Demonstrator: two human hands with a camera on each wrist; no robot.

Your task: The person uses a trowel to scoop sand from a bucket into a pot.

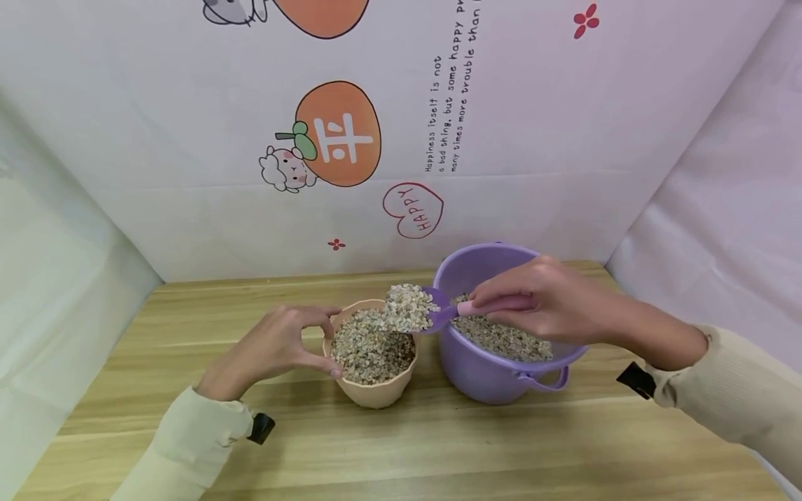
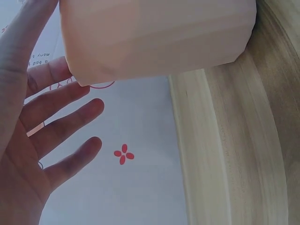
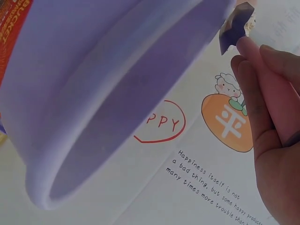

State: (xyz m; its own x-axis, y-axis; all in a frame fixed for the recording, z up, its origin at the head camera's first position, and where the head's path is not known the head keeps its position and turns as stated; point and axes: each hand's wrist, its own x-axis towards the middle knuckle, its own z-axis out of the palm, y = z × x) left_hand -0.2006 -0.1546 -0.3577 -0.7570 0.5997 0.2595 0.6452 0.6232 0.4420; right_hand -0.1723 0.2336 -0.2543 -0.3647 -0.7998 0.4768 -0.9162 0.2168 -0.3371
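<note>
A peach pot [image 1: 376, 395], full of little stones [image 1: 360, 348], was set on the wooden table [image 1: 426, 452]. Its edge was held by the thumb and pointing finger of the left hand [image 1: 276, 348]; the other fingers were spread out, as seen from the left wrist. A purple scoop [image 1: 445, 314] was gripped by its pink handle [image 1: 466, 308] in the right hand [image 1: 548, 306]. The scoop was heaped with stones and was held over the pot's right side; whether the pot was touched by it could not be told. More stones were kept in a purple bucket [image 1: 479, 379], just beside the pot. Behind, a white sheet [image 1: 532, 139] was printed with a red heart [image 1: 413, 210].
</note>
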